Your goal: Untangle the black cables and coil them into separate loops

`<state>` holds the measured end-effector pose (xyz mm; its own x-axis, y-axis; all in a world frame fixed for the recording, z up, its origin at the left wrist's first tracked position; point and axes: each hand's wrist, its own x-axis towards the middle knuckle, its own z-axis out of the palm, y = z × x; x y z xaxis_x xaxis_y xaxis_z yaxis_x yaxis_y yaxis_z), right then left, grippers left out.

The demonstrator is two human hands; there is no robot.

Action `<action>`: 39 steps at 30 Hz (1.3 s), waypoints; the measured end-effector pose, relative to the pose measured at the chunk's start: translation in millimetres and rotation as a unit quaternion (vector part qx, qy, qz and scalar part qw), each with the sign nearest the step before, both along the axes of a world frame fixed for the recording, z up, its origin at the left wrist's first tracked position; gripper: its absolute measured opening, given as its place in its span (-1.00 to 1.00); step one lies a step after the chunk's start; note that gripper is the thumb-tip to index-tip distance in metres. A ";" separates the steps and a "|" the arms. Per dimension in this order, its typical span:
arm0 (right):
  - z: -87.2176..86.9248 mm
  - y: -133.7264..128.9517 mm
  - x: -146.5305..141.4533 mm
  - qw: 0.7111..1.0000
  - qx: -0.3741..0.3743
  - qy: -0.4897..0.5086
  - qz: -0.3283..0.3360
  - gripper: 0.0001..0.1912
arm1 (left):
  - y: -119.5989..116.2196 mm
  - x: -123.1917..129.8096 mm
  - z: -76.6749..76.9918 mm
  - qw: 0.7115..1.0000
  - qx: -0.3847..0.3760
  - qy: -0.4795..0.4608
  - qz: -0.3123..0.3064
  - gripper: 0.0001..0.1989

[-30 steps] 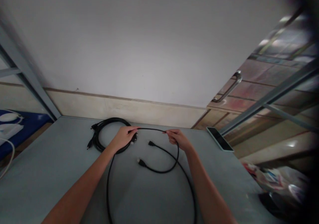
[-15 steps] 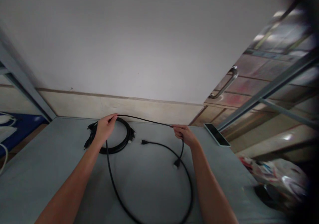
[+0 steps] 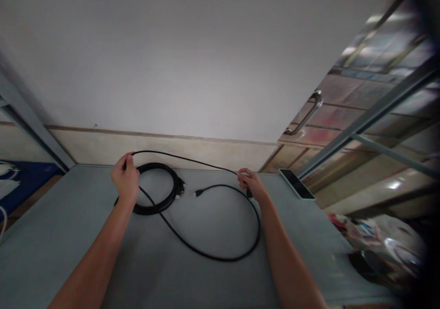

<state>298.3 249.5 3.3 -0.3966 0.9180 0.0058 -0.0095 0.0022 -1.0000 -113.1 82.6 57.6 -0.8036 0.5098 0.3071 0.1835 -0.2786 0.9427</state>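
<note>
A long black cable (image 3: pixel 185 157) stretches between my two hands, just above the back edge of the table. My left hand (image 3: pixel 126 177) is closed on it at the left, over a coil of black cables (image 3: pixel 173 194) that lies on the table and is partly covered by that hand. Near the other end, my right hand (image 3: pixel 250 183) pinches the cable, with a black plug under its fingers. From my left hand the cable loops round over the table to the right. Its other plug (image 3: pixel 198 193) rests on the tabletop, between the coil and my right hand.
The grey table (image 3: pixel 192 281) backs onto a white wall (image 3: pixel 192 70) with a tiled strip. A phone (image 3: pixel 296 184) lies at the back right corner. Grey metal posts (image 3: pixel 343 139) rise on both sides; plastic bags (image 3: pixel 385 235) sit beyond the right edge.
My left hand has moved left along the cable, widening the span between the hands. The loop on the table has drawn in, and the plug by my right hand has come up against it.
</note>
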 end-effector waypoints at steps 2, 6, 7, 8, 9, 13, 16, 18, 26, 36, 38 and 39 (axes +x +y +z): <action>-2.3 -0.4 -3.2 1.000 0.009 -0.011 -0.023 -0.64 | 3.1 5.3 -0.2 0.998 0.037 -0.042 0.000 -0.69; -3.1 -0.1 -4.2 0.999 0.014 0.000 -0.032 -0.63 | 4.7 11.2 0.6 0.986 0.048 -0.084 -0.137 -0.79; -2.5 0.2 -2.6 1.000 0.013 0.006 -0.027 -0.62 | 3.9 11.1 1.2 0.980 0.045 -0.087 -0.172 -0.81; -1.7 0.5 -0.5 1.000 0.010 0.012 -0.021 -0.62 | 3.1 10.4 1.9 0.974 0.039 -0.089 -0.203 -0.82; -0.9 0.7 1.9 1.000 0.005 0.018 -0.013 -0.62 | 2.3 9.4 2.4 0.970 0.030 -0.091 -0.225 -0.83; 2.0 -0.9 9.6 0.997 -0.040 0.034 0.049 -0.62 | 2.4 4.5 0.5 0.962 -0.042 -0.065 -0.261 -0.68; 4.2 -5.8 10.0 0.988 -0.095 0.014 0.120 -0.64 | 4.8 3.1 -3.5 0.955 -0.127 0.029 -0.268 -0.58; 6.4 -10.3 7.7 0.976 -0.128 -0.014 0.174 -0.65 | 5.2 6.0 -4.3 0.935 -0.184 0.106 -0.284 -0.57; 8.1 -25.4 -20.5 0.959 -0.156 -0.057 0.228 -0.69 | -4.0 53.1 6.8 0.836 -0.234 0.319 -0.379 -0.63; 3.7 -31.4 -38.8 0.965 -0.129 -0.039 0.223 -0.70 | -2.1 57.4 3.0 0.852 -0.220 0.317 -0.355 -0.63; 7.1 -31.1 -36.8 0.967 -0.128 -0.036 0.219 -0.69 | -0.7 49.3 3.0 0.872 -0.219 0.314 -0.305 -0.62; 8.6 -30.6 -36.3 0.968 -0.128 -0.036 0.212 -0.67 | 0.1 44.9 2.9 0.879 -0.222 0.314 -0.283 -0.62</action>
<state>262.0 219.0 11.9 -0.7295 0.6401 -0.2411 0.1138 -0.2340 -0.9656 -68.3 82.6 60.5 -0.1265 0.9547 0.2692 0.6563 -0.1230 0.7444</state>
